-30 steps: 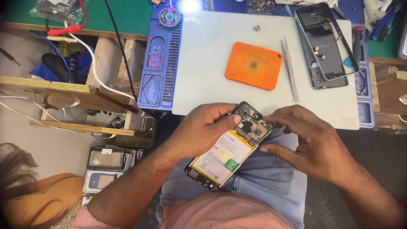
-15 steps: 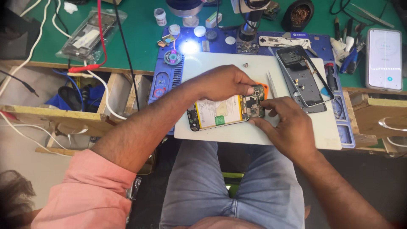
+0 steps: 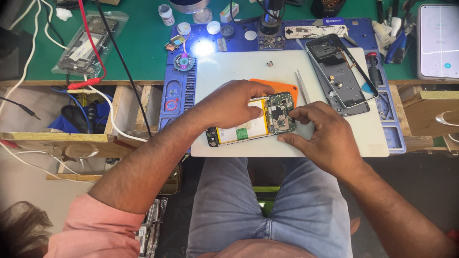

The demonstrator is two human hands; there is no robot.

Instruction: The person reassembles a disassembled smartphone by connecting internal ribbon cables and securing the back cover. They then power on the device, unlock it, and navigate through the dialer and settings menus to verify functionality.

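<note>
Opened phone [image 3: 253, 120] lies face down on the white work mat [image 3: 334, 143] at the near edge of the table, back cover off, yellow battery and green circuit board exposed. Left hand [image 3: 234, 102] rests over the upper edge of the phone, fingers curled and pressed against its frame to steady it. Right hand [image 3: 320, 136] is at the board end, thumb and forefinger drawn together at the board's edge; whether they pinch a part cannot be told. Risks, as judged: pressure from the left fingers on the battery could dent it; a slip at the board could tear a connector or flex. A loose screw [image 3: 269, 63] lies apart on the mat and could roll off. Tweezers [image 3: 302, 86] lie just beside the right hand and could be knocked. Detached frame [image 3: 342, 71] sits near the far right.
</note>
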